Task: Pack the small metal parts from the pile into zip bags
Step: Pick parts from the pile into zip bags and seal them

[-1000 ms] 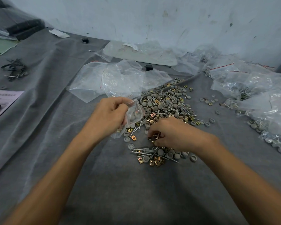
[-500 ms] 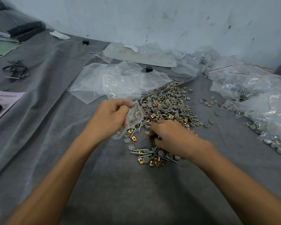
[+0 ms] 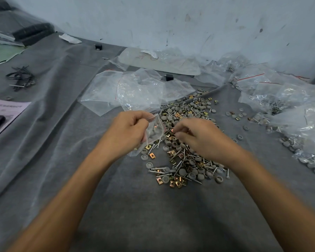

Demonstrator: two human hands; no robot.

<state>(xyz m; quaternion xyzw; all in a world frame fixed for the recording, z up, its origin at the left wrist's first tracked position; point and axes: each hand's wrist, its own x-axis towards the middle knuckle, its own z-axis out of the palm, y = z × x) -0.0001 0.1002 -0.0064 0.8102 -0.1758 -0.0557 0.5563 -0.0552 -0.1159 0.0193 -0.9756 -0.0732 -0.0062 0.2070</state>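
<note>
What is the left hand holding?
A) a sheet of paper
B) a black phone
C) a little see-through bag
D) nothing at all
C: the left hand pinches a small clear zip bag by its top edge, with a few grey caps showing through the plastic.

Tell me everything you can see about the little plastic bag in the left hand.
The small zip bag is clear, crinkled plastic with a thin red strip at its edge. Grey round caps show through it. The left hand pinches its upper part, holding it tilted over the left edge of the parts pile. Fingertips of the right hand sit close beside it; whether they touch is unclear.
</note>
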